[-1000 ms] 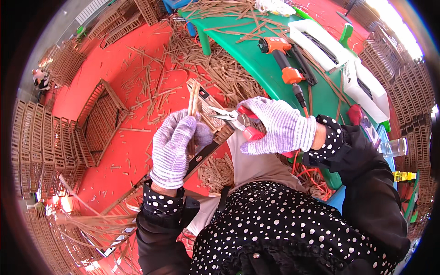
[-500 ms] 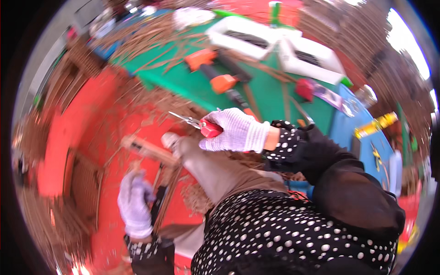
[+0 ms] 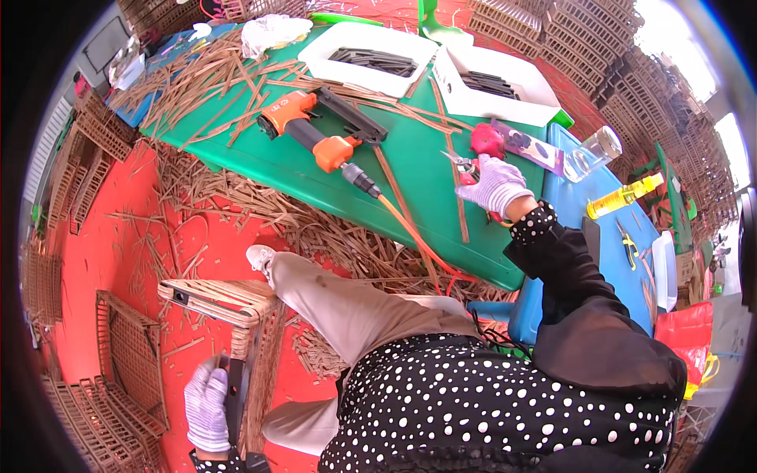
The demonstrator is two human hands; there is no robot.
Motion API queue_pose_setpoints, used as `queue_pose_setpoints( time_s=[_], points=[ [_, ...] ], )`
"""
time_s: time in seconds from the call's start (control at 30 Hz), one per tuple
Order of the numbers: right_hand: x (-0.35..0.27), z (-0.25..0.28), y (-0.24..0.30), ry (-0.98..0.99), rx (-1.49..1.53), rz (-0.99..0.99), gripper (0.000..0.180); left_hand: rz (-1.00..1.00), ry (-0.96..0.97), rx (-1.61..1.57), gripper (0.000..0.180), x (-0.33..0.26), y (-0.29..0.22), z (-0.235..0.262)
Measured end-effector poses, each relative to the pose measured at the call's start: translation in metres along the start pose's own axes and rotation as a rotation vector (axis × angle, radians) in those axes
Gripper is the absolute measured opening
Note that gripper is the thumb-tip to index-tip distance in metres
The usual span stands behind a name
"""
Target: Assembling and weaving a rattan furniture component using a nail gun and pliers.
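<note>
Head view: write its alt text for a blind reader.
A gloved right hand holds red-handled cutters at a green table; the gloved left hand is at a brown frame. On the table lie an orange nail gun and two white trays of dark strips.

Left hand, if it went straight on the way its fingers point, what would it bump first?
Probably the crossbar of the wooden frame, which lies ahead of the left hand; depth is unclear, so it might pass over or under.

Right hand point(image 3: 497, 188) extended forward, curled; left hand point(image 3: 206, 408) low, partly curled
</note>
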State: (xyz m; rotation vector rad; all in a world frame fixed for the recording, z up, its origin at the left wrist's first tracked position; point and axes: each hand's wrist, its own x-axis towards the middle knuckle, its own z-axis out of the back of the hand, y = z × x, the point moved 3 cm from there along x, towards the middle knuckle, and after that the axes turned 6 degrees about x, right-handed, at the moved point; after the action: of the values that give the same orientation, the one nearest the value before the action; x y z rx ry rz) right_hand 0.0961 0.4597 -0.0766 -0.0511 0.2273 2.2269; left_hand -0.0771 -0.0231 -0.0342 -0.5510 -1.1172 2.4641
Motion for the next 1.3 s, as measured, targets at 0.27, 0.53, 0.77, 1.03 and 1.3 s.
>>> queue_pose_setpoints(
  time_s=[0.27, 0.53, 0.77, 1.03, 1.3],
  points=[
    [0.064, -0.021, 0.079, -0.225, -0.026, 0.481, 0.06, 0.088, 0.084, 0.063, 0.033, -0.033, -0.011, -0.03],
    [0.109, -0.029, 0.196, -0.137, 0.27, 0.704, 0.063, 0.113, 0.23, -0.062, 0.041, -0.039, -0.019, -0.054],
    [0.111, -0.044, 0.249, 0.197, 0.256, 0.461, 0.101, -0.082, 0.384, -0.047, 0.03, -0.062, 0.004, -0.082],
    [0.134, -0.03, 0.232, 0.172, 0.367, 0.449, 0.073, 0.0, 0.537, -0.078, 0.041, -0.045, 0.017, -0.119],
    [0.033, 0.037, 0.203, 0.709, 1.352, 0.599, 0.04, 0.029, 0.066, 0.01, 0.026, 0.037, 0.04, -0.116]
  ],
)
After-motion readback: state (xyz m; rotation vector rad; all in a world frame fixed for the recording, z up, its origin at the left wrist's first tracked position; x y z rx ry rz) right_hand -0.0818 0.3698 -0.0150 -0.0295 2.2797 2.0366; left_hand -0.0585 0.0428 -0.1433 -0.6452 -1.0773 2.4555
